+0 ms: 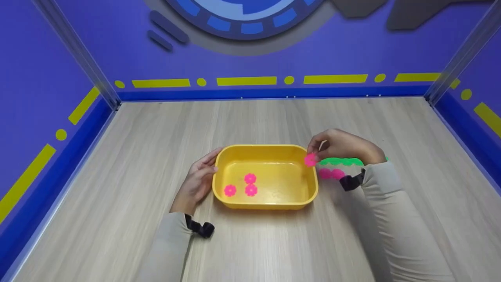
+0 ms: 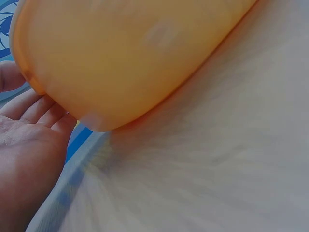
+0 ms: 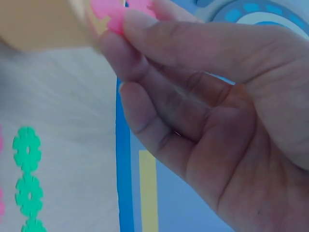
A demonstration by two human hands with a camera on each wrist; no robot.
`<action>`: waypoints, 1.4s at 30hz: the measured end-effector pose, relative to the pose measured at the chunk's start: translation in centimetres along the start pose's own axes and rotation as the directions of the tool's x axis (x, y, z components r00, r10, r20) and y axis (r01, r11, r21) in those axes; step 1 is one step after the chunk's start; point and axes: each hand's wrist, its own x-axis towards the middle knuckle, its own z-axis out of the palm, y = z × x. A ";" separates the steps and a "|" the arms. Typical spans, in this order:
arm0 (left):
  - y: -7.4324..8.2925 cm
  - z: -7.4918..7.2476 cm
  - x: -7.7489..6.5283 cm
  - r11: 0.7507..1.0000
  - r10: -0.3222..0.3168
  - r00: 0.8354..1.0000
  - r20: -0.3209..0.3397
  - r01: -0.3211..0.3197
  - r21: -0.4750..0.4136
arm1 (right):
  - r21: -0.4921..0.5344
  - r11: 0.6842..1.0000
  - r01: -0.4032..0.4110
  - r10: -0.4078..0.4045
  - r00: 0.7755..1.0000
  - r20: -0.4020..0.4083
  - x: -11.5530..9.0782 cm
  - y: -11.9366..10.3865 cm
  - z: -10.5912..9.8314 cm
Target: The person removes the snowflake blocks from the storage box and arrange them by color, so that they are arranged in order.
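Note:
My left hand (image 1: 197,181) holds the left end of a yellow plastic tub (image 1: 266,206), thumb at the rim and fingers along the outer wall. Seen from the left wrist, the fingers touch the tub's outside (image 2: 111,63). My right hand (image 1: 337,144) pinches a pink snowflake disc (image 1: 310,159) between thumb and fingers at the tub's right rim. In the right wrist view the pinched disc (image 3: 116,14) is partly cut off by the frame. Several pink snowflake discs (image 1: 250,179) lie on the tub's floor, towards its left side.
Right of the tub, a row of green snowflake discs (image 1: 340,161) lies on the wood-grain table (image 1: 274,243), partly hidden by my right hand. Pink discs (image 1: 331,174) lie in front of that row. Blue-purple panels (image 1: 254,62) enclose the table at the back and sides.

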 end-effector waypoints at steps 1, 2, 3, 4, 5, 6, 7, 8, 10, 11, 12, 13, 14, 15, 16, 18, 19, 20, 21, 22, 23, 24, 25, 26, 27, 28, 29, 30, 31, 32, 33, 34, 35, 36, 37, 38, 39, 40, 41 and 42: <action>0.0 0.0 0.0 1.000 0.000 1.000 -0.002 0.000 0.000 | 0.002 1.000 -0.005 0.005 1.000 -0.005 -0.1 0.2 -0.1; 0.0 0.0 0.0 1.000 0.000 1.000 -0.003 0.000 0.001 | 0.006 1.000 -0.010 0.010 1.000 -0.008 -0.3 0.4 -0.1; 0.0 0.0 0.0 1.000 -0.001 1.000 -0.007 0.001 0.000 | 0.012 1.000 -0.018 0.018 1.000 -0.011 -0.4 0.6 -0.2; 0.0 0.0 0.0 1.000 -0.001 1.000 -0.009 0.001 0.001 | 0.015 1.000 -0.024 0.024 1.000 -0.014 -0.5 0.8 -0.2; 0.0 0.0 0.0 1.000 -0.002 1.000 -0.010 0.002 0.001 | 0.017 0.999 -0.028 0.028 0.999 -0.018 -0.6 1.1 -0.2; 0.0 0.0 0.0 1.000 -0.002 1.000 -0.010 0.002 0.002 | 0.018 0.999 -0.027 0.028 0.999 -0.020 -0.7 1.2 -0.3; 0.0 0.0 0.1 1.000 -0.003 1.000 -0.013 0.003 0.001 | 0.017 0.999 -0.030 0.030 0.999 -0.023 -0.9 1.5 -0.3; 0.0 0.0 0.1 1.000 -0.002 1.000 -0.011 0.002 0.001 | 0.015 0.999 -0.031 0.031 0.999 -0.027 -1.0 1.6 -0.3; 0.0 0.0 0.1 1.000 -0.001 1.000 -0.010 0.001 -0.001 | 0.008 0.999 -0.033 0.034 0.999 -0.029 -1.2 2.0 -0.4; 0.0 0.0 0.1 1.000 0.000 1.000 -0.009 0.000 0.000 | 0.007 0.999 -0.031 0.031 0.999 -0.030 -1.3 2.2 -0.4; 0.0 0.0 0.1 1.000 0.002 1.000 -0.009 -0.002 0.001 | 0.005 1.000 -0.028 0.028 0.999 -0.029 -1.4 2.4 -0.4; 0.0 0.0 0.1 1.000 0.004 1.000 -0.009 -0.004 0.000 | 0.005 1.000 -0.030 0.030 0.999 -0.028 -1.5 2.6 -0.4; 0.0 0.0 0.1 1.000 0.006 1.000 -0.008 -0.006 0.000 | 0.010 1.000 -0.029 0.030 0.999 -0.025 -1.6 2.8 -0.4; 0.0 0.1 0.1 1.000 0.008 1.000 -0.008 -0.008 -0.001 | 0.015 0.999 -0.033 0.034 0.999 -0.022 -1.7 3.1 -0.4; 0.0 0.1 0.1 1.000 0.010 1.000 -0.007 -0.010 0.000 | 0.019 0.999 -0.038 0.038 0.999 -0.020 -1.8 3.2 -0.4; 0.0 0.1 0.1 1.000 0.011 1.000 -0.006 -0.011 -0.001 | 0.023 0.999 -0.047 0.047 0.999 -0.020 -2.0 3.7 -0.4; 0.0 0.1 0.1 1.000 0.011 1.000 -0.006 -0.011 -0.001 | 0.024 0.998 -0.055 0.056 0.998 -0.019 -2.1 3.9 -0.4; 0.0 0.1 0.1 1.000 0.010 1.000 -0.006 -0.010 -0.001 | 0.024 0.998 -0.064 0.064 0.998 -0.021 -2.2 4.1 -0.4; 0.0 0.1 0.1 1.000 0.009 1.000 -0.004 -0.009 0.002 | 0.025 0.997 -0.072 0.073 0.997 -0.020 -2.4 4.3 -0.5; 0.0 0.0 0.1 1.000 0.006 1.000 -0.004 -0.006 0.005 | 0.024 0.997 -0.080 0.080 0.997 -0.020 -2.5 4.5 -0.5; 0.0 0.0 0.1 1.000 0.003 1.000 -0.003 -0.003 0.008 | 0.026 0.996 -0.085 0.086 0.996 -0.019 -2.6 4.8 -0.5; 0.0 0.0 0.1 1.000 0.000 1.000 -0.002 0.000 0.013 | 0.026 0.995 -0.093 0.093 0.995 -0.018 -2.7 5.0 -0.5; 0.0 0.0 0.1 1.000 -0.002 1.000 -0.002 0.002 0.016 | 0.027 0.995 -0.099 0.100 0.995 -0.018 -2.8 5.2 -0.6; 0.0 0.0 0.1 1.000 -0.005 1.000 -0.003 0.005 0.017 | 0.025 0.994 -0.103 0.104 0.994 -0.020 -2.9 5.4 -0.6; 0.0 0.0 0.1 1.000 -0.008 1.000 -0.003 0.008 0.021 | 0.023 0.994 -0.108 0.109 0.994 -0.022 -3.0 5.6 -0.6; 0.1 0.0 0.1 1.000 -0.011 1.000 -0.006 0.011 0.021 | 0.017 0.994 -0.110 0.110 0.994 -0.027 -3.1 5.8 -0.6; 0.1 0.0 0.1 1.000 -0.013 1.000 -0.007 0.013 0.020 | 0.012 0.994 -0.113 0.113 0.993 -0.031 -3.2 6.0 -0.6; 0.1 0.0 0.1 1.000 -0.014 1.000 -0.010 0.015 0.017 | 0.005 0.993 -0.117 0.118 0.992 -0.036 -3.4 6.2 -0.6; 0.1 0.0 0.0 1.000 -0.015 1.000 -0.012 0.016 0.014 | 0.000 0.993 -0.117 0.117 0.992 -0.041 -3.5 6.4 -0.6; 0.1 0.0 0.0 1.000 -0.016 1.000 -0.012 0.016 0.015 | -0.003 0.993 -0.117 0.117 0.992 -0.045 -3.6 6.5 -0.6; 0.1 0.0 0.0 1.000 -0.016 1.000 -0.015 0.017 0.016 | -0.006 0.993 -0.117 0.117 0.992 -0.047 -3.7 6.7 -0.6; 0.1 0.0 0.0 1.000 -0.016 1.000 -0.017 0.016 0.015 | -0.007 0.993 -0.114 0.113 0.992 -0.048 -3.8 6.8 -0.6; 0.1 0.0 0.0 1.000 -0.015 1.000 -0.020 0.016 0.015 | -0.008 0.994 -0.113 0.113 0.992 -0.049 -3.9 7.0 -0.6; 0.1 0.0 0.0 1.000 -0.014 1.000 -0.021 0.014 0.018 | -0.010 0.994 -0.112 0.111 0.993 -0.050 -4.0 7.1 -0.6; 0.1 0.0 0.0 1.000 -0.013 1.000 -0.020 0.014 0.018 | -0.013 0.994 -0.108 0.107 0.993 -0.051 -4.0 7.2 -0.6; 0.1 0.0 0.0 1.000 -0.013 1.000 -0.021 0.014 0.017 | -0.014 0.994 -0.108 0.108 0.993 -0.051 -4.1 7.4 -0.6; 0.1 0.0 0.0 1.000 -0.014 1.000 -0.023 0.014 0.014 | -0.016 0.994 -0.109 0.108 0.993 -0.052 -4.2 7.5 -0.6; 0.1 0.0 0.0 1.000 -0.014 1.000 -0.022 0.014 0.012 | -0.018 0.994 -0.109 0.108 0.993 -0.053 -4.3 7.7 -0.6; 0.1 0.0 0.0 1.000 -0.014 1.000 -0.022 0.014 0.010 | -0.020 0.993 -0.113 0.111 0.992 -0.053 -4.4 7.9 -0.7; 0.1 0.0 0.0 1.000 -0.014 1.000 -0.022 0.014 0.008 | -0.021 0.993 -0.116 0.114 0.992 -0.053 -4.5 8.0 -0.7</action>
